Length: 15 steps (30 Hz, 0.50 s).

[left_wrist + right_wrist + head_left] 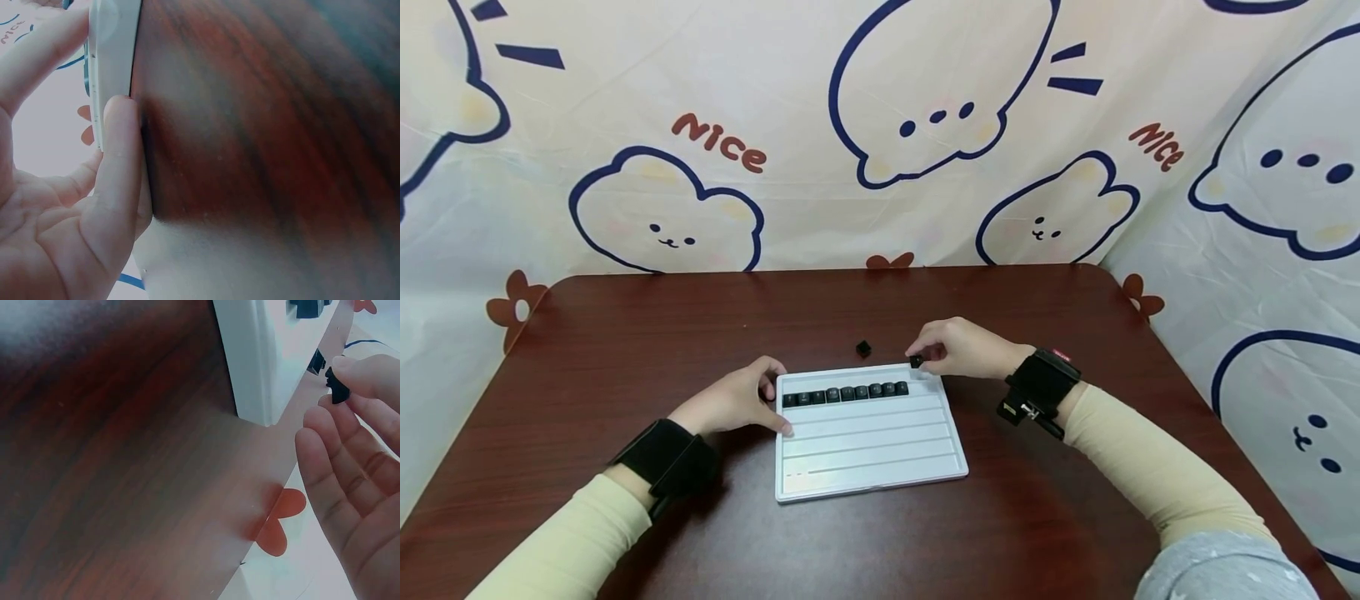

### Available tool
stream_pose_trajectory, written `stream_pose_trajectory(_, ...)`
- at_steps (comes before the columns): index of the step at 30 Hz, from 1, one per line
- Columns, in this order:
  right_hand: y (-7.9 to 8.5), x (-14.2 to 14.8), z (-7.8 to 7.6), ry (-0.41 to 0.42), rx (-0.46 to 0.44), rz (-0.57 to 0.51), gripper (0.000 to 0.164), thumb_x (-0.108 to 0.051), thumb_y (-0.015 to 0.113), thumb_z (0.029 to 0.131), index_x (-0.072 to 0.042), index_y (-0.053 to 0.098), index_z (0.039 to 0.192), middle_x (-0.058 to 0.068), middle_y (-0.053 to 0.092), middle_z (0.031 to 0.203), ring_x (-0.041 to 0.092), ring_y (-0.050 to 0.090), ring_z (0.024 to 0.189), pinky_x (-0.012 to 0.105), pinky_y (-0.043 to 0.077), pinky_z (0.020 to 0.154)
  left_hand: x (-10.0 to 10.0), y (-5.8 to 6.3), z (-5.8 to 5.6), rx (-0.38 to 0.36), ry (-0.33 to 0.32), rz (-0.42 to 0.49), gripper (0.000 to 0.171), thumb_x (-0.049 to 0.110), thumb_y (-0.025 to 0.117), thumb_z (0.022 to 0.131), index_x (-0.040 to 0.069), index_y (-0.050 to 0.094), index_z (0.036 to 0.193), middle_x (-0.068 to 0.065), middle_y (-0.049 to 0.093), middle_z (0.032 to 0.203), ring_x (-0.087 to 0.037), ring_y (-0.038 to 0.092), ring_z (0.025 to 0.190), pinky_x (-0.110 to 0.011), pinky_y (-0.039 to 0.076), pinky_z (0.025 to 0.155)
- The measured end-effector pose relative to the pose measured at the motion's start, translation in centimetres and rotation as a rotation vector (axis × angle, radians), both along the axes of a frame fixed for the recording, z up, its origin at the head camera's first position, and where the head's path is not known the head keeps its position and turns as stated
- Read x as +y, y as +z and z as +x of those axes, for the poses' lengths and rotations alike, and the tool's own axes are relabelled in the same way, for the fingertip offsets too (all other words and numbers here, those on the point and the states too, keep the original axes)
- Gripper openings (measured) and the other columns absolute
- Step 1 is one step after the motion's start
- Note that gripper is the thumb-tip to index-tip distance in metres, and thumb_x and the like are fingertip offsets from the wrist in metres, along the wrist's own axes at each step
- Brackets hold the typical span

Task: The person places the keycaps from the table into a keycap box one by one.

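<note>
A white tray [872, 454] with raised ridges across it lies on the table. Several black keycaps [847, 393] stand in a row along its top groove, from the left end toward the right. My left hand [741, 398] holds the tray's left side, thumb on the rim; the left wrist view shows a finger against the tray's side wall [117, 56]. Just above the tray's top right corner, my right hand [966, 350] pinches a black keycap [338, 386] between thumb and fingertip. Another loose keycap [863, 348] sits on the table behind the tray.
The dark brown wooden table [700, 333] extends around the tray on all sides. Behind it and to the right hangs a pale curtain [805, 225] with cartoon drawings. Black camera straps [1041, 387] are worn on both wrists.
</note>
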State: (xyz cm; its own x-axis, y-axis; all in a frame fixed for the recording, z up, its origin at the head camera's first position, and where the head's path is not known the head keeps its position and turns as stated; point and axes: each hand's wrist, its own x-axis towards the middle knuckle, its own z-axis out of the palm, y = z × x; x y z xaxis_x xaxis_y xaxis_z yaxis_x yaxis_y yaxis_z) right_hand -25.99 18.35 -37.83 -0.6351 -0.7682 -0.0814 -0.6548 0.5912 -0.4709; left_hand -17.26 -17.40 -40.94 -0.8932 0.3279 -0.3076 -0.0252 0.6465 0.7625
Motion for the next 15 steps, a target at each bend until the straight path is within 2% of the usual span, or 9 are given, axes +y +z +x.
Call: stream_pose_trajectory(15,-0.4,0.3,1.6,0.005,-0.017,-0.028,0.025,-0.007,0.079,0.089,-0.006,0.077,0.114,-0.002,0.068,0.101,0.011,0.057,0.081,0.026,0.051,0.071,-0.1,-0.1,-0.1,0.002,-0.004,0.003,0.075,0.016,0.095,0.072,0.001,0.048,0.129,-0.014,0.051,0.1,-0.028,0.051,0.093,-0.038,0.042,0.076)
